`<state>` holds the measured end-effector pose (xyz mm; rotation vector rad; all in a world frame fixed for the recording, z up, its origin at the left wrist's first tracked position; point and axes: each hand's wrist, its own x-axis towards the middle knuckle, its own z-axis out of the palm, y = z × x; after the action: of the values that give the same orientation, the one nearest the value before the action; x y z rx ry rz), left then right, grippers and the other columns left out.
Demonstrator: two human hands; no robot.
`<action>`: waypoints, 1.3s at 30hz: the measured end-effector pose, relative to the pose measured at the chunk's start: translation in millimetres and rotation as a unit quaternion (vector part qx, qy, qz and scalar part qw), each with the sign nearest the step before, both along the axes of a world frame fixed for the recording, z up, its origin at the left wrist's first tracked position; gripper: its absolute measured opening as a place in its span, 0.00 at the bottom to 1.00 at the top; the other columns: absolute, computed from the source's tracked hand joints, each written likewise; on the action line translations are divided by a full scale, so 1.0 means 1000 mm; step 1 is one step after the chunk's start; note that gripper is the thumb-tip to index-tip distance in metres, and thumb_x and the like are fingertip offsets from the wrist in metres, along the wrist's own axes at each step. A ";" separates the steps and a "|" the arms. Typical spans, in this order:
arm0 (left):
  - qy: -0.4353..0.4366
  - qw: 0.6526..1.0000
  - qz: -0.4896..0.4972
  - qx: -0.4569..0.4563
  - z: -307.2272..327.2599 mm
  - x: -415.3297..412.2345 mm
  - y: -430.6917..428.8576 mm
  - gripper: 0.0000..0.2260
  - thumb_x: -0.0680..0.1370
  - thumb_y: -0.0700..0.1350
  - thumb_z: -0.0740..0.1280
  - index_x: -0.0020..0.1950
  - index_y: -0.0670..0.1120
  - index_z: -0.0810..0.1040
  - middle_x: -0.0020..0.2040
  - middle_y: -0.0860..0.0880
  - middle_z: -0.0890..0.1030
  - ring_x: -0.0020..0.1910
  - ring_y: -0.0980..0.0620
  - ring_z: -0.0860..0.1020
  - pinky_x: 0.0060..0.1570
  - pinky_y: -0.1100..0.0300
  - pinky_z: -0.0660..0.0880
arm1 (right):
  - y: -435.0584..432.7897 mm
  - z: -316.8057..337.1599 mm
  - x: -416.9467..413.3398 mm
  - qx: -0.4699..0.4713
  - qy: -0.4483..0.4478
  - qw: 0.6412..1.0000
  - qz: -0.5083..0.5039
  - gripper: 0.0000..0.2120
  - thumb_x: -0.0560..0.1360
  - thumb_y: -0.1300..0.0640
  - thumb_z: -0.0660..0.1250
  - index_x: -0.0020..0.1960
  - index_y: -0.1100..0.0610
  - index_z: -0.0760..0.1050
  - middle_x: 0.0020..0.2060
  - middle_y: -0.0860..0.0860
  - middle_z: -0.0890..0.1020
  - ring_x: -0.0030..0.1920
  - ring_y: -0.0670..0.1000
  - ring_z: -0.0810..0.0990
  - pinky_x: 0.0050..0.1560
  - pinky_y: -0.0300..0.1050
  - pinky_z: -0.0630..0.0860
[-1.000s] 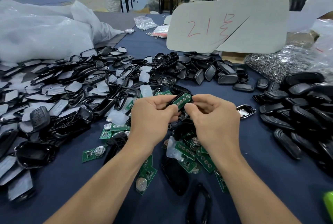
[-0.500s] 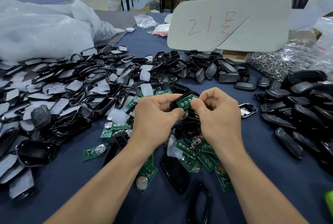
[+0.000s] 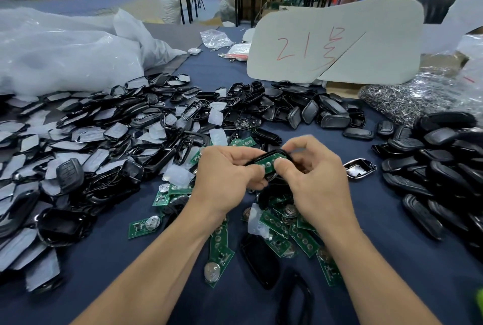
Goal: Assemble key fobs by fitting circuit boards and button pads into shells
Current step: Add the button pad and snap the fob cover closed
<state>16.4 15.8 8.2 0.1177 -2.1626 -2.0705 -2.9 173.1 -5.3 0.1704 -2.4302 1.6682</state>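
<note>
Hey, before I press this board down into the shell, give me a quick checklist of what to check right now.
1. Left hand and right hand both grip the shell: ok.
2. Circuit board lies within the shell's frame: ok.
3. Board's round contacts face up: ok.
4. Board seated flush all round: cannot tell, thumbs cover its edges.
5. Button pad close by on the table: ok.

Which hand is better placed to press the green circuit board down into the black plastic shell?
Probably the right hand: its thumb lies on the green circuit board, while the left hand grips the black plastic shell.
</note>
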 end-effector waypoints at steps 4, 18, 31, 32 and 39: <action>0.020 0.996 0.016 -0.082 -0.003 0.001 -0.002 0.22 0.73 0.34 0.73 0.39 0.64 0.87 0.36 0.50 0.88 0.34 0.46 0.86 0.38 0.52 0.85 | 0.000 0.001 -0.006 -0.068 -0.036 0.996 0.046 0.10 0.72 0.64 0.76 0.39 0.49 0.81 0.27 0.48 0.82 0.26 0.45 0.75 0.30 0.37 0.71; 0.012 0.971 0.235 -0.037 -0.004 -0.028 -0.050 0.07 0.78 0.37 0.74 0.49 0.49 0.86 0.42 0.53 0.88 0.43 0.54 0.87 0.48 0.55 0.85 | -0.050 0.020 -0.032 0.045 0.031 0.997 0.049 0.10 0.75 0.58 0.73 0.52 0.45 0.86 0.37 0.36 0.86 0.40 0.40 0.84 0.44 0.34 0.80; -0.011 0.903 0.353 0.246 0.003 -0.097 -0.132 0.07 0.78 0.31 0.66 0.41 0.35 0.80 0.35 0.42 0.83 0.31 0.50 0.82 0.35 0.63 0.81 | -0.207 0.031 -0.210 0.274 0.031 0.949 0.154 0.16 0.78 0.65 0.63 0.58 0.54 0.86 0.58 0.54 0.86 0.57 0.57 0.83 0.64 0.49 0.78; -0.008 0.902 0.355 0.246 0.000 -0.098 -0.133 0.08 0.79 0.31 0.66 0.40 0.36 0.80 0.33 0.44 0.83 0.31 0.50 0.82 0.36 0.62 0.81 | -0.220 0.029 -0.219 0.293 0.036 0.942 0.160 0.16 0.78 0.66 0.63 0.58 0.55 0.85 0.57 0.56 0.86 0.59 0.60 0.82 0.62 0.51 0.78; 0.000 0.891 0.354 0.284 -0.007 -0.106 -0.143 0.07 0.79 0.31 0.65 0.42 0.35 0.79 0.32 0.45 0.83 0.33 0.49 0.83 0.38 0.60 0.82 | -0.290 0.021 -0.267 0.479 0.091 0.850 0.198 0.14 0.77 0.63 0.61 0.61 0.57 0.77 0.61 0.56 0.80 0.63 0.62 0.77 0.56 0.52 0.66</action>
<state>-89.4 -126.9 1.4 0.8247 -1.1495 -2.1076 -269.9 -116.5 15.5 0.9558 -2.9430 0.3090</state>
